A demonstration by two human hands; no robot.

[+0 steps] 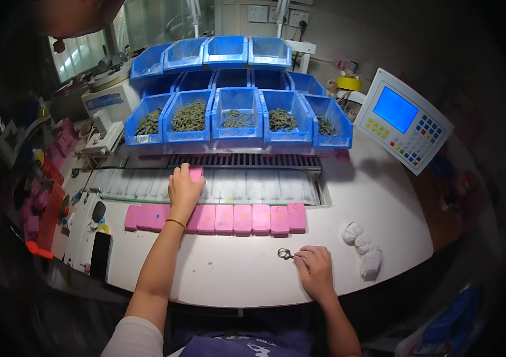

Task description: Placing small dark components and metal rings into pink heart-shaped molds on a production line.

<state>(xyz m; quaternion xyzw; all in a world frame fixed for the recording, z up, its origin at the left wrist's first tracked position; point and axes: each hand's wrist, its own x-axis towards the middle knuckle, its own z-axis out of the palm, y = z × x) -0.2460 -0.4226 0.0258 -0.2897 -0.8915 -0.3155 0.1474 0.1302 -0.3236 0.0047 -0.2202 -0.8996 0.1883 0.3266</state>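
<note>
My left hand (186,189) reaches over the pale slotted strip with its fingers closed round a pink block (196,174). The block is partly hidden behind the fingers. Just below my left wrist, a row of pink blocks (242,219) stands side by side on the white table, some with small coloured marks. At the front right, my right hand (316,269) rests low over the tabletop. Its fingers are closed on a small dark metal tool with ring loops (285,254); the loops stick out to the left and the rest is hidden.
Blue bins (238,119), several with small greenish metal parts, rise in tiers behind a dark slotted grille (247,161). A control panel (403,119) with a blue screen stands at right. A knotted white cloth (362,250) lies at right, a black phone (101,256) at left.
</note>
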